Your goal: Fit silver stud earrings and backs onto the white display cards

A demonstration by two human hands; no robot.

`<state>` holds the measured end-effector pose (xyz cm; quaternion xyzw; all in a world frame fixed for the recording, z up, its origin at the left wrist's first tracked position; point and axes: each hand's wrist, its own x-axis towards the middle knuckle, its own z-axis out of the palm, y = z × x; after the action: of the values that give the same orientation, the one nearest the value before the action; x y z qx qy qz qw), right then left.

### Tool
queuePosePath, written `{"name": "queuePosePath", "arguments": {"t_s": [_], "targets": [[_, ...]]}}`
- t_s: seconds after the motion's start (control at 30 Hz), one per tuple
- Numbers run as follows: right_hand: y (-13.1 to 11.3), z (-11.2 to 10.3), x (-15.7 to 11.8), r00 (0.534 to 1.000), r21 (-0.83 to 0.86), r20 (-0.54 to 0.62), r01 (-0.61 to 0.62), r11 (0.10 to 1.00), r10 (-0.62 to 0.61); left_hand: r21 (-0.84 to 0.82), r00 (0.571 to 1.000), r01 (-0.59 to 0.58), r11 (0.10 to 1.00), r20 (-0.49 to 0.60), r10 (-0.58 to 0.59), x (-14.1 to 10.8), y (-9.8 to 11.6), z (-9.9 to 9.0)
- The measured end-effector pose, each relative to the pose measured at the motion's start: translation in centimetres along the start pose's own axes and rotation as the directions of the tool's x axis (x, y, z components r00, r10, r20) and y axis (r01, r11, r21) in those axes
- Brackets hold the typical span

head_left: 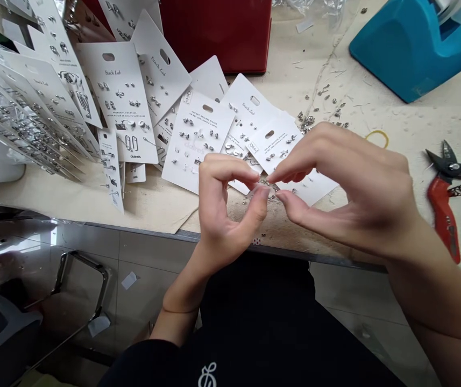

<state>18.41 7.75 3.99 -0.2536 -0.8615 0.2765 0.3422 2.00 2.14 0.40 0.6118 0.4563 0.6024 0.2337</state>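
Note:
My left hand [226, 207] is closed in a pinch above the table's front edge, on a small clear piece, perhaps plastic or tape, that shows at its thumb tip. Facing it, my right hand [359, 199] curls its thumb and index finger toward the same spot. Whatever lies between the right fingertips is too small to make out. Just behind both hands lie white earring cards, one [198, 142] near my left fingers and another [281, 142] partly covered by my right hand. Small metal bits lie on the table under the fingertips.
More earring cards [119, 102] stand and lean at the left. A red box [216, 35] is at the back, a blue tape dispenser [408, 51] at the back right. Red-handled pliers [442, 196] and a yellow rubber band [377, 138] lie right. Loose metal pieces [307, 122] are scattered behind my right hand.

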Motion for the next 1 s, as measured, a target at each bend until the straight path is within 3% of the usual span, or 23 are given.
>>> {"name": "queuePosePath", "arguments": {"t_s": [0.13,0.3,0.37,0.47,0.57,0.67,0.83,1.0], "targets": [[-0.2,0.3,-0.2,1.0,-0.09,-0.002,0.018,0.996,-0.018,-0.022,0.997,0.066,0.998,-0.027,-0.066,0.1,0.4,0.2],[-0.5,1.3,-0.3,0.989,-0.153,-0.149,0.003,0.988,-0.026,-0.054,0.998,0.055,0.997,-0.01,-0.056,0.2,0.4,0.3],[-0.5,1.4,-0.2,0.978,-0.11,-0.207,-0.008,0.994,-0.015,-0.077,0.999,0.045,0.996,0.006,-0.044,0.3,0.3,0.4],[-0.5,1.2,0.1,0.961,0.063,-0.258,-0.087,0.994,0.101,-0.106,1.0,0.013,0.994,0.026,-0.01,0.2,0.1,0.3],[-0.3,0.6,0.4,0.953,0.243,-0.217,-0.157,0.957,0.211,-0.129,0.998,0.011,0.992,0.056,-0.004,0.2,0.0,0.1],[-0.2,0.2,0.5,0.952,0.332,-0.186,-0.171,0.928,0.242,-0.178,1.0,0.007,0.984,0.007,-0.006,0.3,-0.3,-0.4],[-0.1,-0.3,0.5,0.92,0.479,-0.168,-0.238,0.845,0.354,-0.036,0.992,-0.119,0.992,-0.046,0.117,1.1,-1.0,-1.8],[0.0,-0.4,0.6,0.925,0.65,0.032,-0.307,0.695,0.379,0.09,0.942,-0.32,0.943,0.138,0.306,2.2,-1.1,-2.8]]}}
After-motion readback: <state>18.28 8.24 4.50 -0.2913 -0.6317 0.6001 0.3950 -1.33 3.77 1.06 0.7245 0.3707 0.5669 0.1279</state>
